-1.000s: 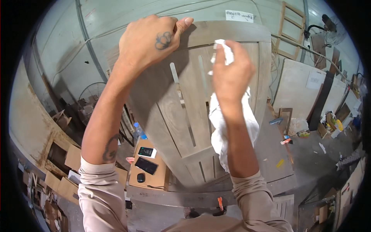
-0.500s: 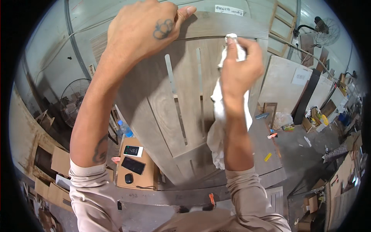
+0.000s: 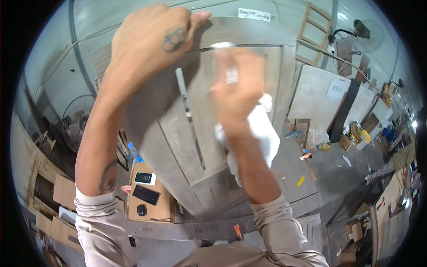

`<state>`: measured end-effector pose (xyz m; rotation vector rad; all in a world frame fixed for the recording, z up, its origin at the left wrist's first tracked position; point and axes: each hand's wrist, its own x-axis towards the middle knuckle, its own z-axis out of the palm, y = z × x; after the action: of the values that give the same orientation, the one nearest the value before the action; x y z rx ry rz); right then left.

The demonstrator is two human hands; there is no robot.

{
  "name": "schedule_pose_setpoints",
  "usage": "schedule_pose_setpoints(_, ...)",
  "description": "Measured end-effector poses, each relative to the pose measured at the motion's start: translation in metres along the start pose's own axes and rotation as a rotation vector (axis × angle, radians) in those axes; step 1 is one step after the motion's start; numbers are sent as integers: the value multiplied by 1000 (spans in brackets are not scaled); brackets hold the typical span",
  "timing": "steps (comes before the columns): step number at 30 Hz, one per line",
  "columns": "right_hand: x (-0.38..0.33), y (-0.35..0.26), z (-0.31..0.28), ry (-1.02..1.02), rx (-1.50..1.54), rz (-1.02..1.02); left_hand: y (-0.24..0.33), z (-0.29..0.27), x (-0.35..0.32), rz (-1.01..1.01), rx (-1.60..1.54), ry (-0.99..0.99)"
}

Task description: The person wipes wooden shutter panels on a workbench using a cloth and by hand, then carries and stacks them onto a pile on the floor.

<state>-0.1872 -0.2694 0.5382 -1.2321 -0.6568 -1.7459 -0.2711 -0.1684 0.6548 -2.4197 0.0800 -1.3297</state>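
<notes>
A grey-brown wooden door panel [image 3: 172, 129] with narrow slots stands tilted before me on a grey worktop [image 3: 178, 228]. At its upper left edge is my left hand [image 3: 153, 42], back toward me and thumb stretched along the top; its fingers bend over the far side, partly hidden. A crumpled white cloth [image 3: 260, 133] is bunched in my right hand [image 3: 240, 82], which is closed and blurred. The cloth's wrapped tip sits near the groove under the top rail, and its loose end hangs below the wrist in front of the panel.
On the left, a cardboard box [image 3: 168, 202] bears a black phone [image 3: 146, 195], a white-edged device [image 3: 145, 178] and a small black case [image 3: 141, 209]. A blue-capped bottle [image 3: 135, 152] stands behind. An orange-handled tool [image 3: 237, 231] lies at the near edge. Boards [image 3: 316, 98] lean at right.
My right hand has swept left along the panel's upper groove with the cloth. My left hand keeps its place on the top edge; the whole view has shifted slightly.
</notes>
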Motion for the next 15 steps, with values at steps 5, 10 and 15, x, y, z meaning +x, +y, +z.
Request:
schedule_pose_setpoints(5, -3, -36, 7, -41, 114, -179, -8, 0, -11, 24, -101, 71)
schedule_pose_setpoints(10, 16, 47, -35, -55, -89, -76, 13, -14, -10, 30, -40, 46)
schedule_pose_setpoints(15, 29, 118, -60, -166, -165, 70, 25, -40, -15, -99, -64, -221)
